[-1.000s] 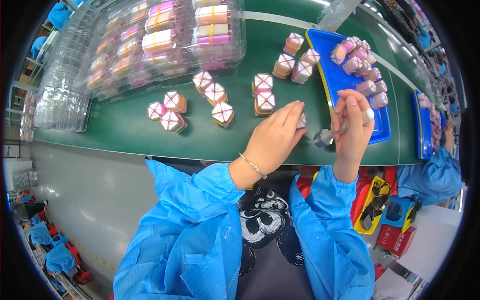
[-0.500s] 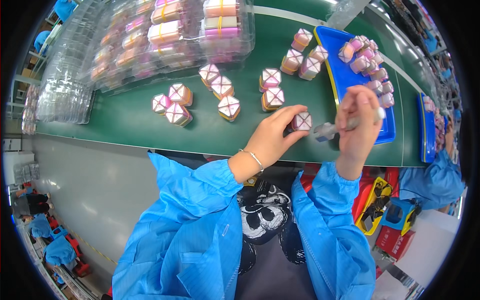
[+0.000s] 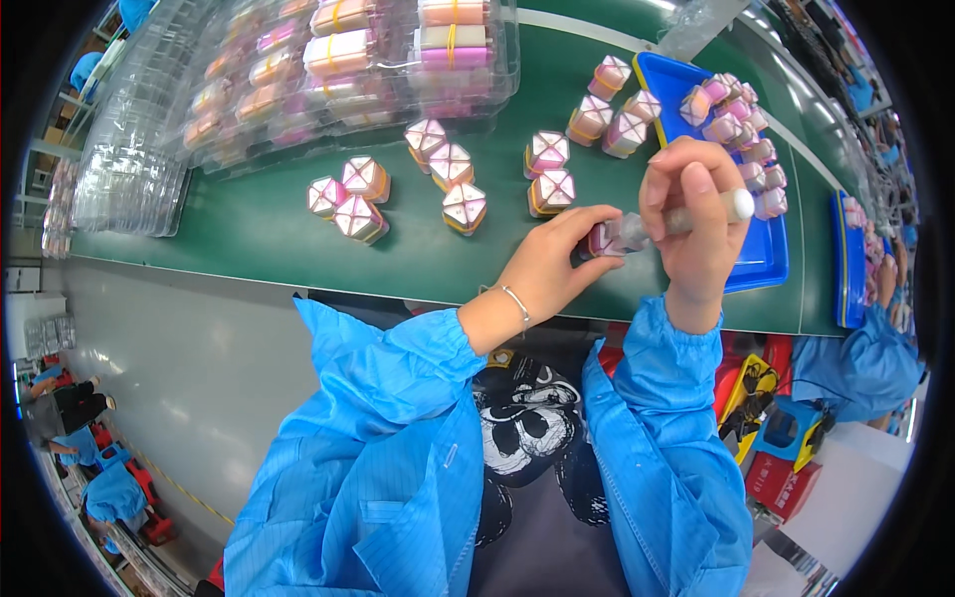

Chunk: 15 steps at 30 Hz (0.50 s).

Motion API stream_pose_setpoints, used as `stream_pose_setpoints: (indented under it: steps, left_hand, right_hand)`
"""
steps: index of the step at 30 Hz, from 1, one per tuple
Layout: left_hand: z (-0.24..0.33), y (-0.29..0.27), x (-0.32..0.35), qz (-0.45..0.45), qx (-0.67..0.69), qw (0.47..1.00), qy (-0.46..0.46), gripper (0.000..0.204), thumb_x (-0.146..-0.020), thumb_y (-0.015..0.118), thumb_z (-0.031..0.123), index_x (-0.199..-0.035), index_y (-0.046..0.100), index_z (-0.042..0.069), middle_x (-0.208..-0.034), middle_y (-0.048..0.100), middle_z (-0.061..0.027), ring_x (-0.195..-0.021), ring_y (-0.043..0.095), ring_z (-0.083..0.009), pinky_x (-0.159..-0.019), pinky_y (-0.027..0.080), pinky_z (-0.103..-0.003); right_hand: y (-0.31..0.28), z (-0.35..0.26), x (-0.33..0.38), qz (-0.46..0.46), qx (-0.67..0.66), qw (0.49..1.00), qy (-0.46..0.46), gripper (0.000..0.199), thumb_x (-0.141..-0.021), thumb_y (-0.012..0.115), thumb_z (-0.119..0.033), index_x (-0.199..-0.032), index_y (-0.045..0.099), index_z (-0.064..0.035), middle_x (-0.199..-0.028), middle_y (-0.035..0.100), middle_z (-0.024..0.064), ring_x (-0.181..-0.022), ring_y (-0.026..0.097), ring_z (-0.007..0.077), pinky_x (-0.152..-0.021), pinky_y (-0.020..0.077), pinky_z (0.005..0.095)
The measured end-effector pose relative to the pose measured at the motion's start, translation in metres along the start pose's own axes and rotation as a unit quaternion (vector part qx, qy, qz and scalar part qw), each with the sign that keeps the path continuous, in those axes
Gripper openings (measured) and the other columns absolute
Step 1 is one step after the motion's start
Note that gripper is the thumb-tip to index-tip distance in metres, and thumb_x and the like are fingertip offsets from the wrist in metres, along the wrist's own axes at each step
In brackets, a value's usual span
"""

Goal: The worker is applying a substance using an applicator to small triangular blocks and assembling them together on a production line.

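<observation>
Both hands were drawn nearer the counter's [image 3: 298, 249] near edge; a small pink box [image 3: 600, 239] is pinched by the left hand [image 3: 557, 264], a white-tipped tool [image 3: 686, 217] gripped in the right hand [image 3: 696, 214], apparently on its wrapping; box best held steady.

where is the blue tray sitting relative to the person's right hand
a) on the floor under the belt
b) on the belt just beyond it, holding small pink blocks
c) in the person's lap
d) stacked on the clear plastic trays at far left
b: the blue tray lies on the green belt right behind the right hand, with small pink blocks piled in it.
</observation>
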<state>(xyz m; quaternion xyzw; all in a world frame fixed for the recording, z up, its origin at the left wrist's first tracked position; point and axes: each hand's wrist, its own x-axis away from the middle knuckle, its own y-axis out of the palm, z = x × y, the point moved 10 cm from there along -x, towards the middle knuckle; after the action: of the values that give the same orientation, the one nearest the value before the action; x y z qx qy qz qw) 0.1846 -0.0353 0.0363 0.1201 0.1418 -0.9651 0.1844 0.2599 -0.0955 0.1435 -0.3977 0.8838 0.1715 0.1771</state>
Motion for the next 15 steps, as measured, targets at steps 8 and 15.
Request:
stream_pose_setpoints:
  steps: [8, 15]
  left_hand:
    - [-0.001, 0.0, 0.0, -0.011, 0.008, 1.0, -0.003, 0.048, -0.078, 0.077, 0.014, -0.12, 0.057, 0.003, -0.107, 0.065, -0.0144, -0.093, 0.065, -0.0273, -0.081, 0.052, -0.035]
    - [-0.001, 0.001, 0.0, -0.023, 0.005, 1.0, -0.017, 0.039, -0.081, 0.075, 0.016, -0.114, 0.058, 0.002, -0.102, 0.065, -0.0131, -0.089, 0.065, -0.0248, -0.078, 0.051, -0.034]
  right_hand:
    - [0.004, 0.016, 0.002, -0.021, -0.006, 0.998, 0.056, 0.025, -0.097, 0.055, -0.023, -0.092, 0.063, 0.0008, -0.065, 0.053, 0.0005, -0.051, 0.041, 0.0023, -0.043, 0.0268, 0.0187]
    - [0.008, 0.015, 0.006, -0.023, -0.012, 0.999, 0.044, 0.022, -0.097, 0.054, -0.019, -0.088, 0.06, 0.0007, -0.064, 0.053, 0.002, -0.049, 0.039, 0.0029, -0.043, 0.0264, 0.0192]
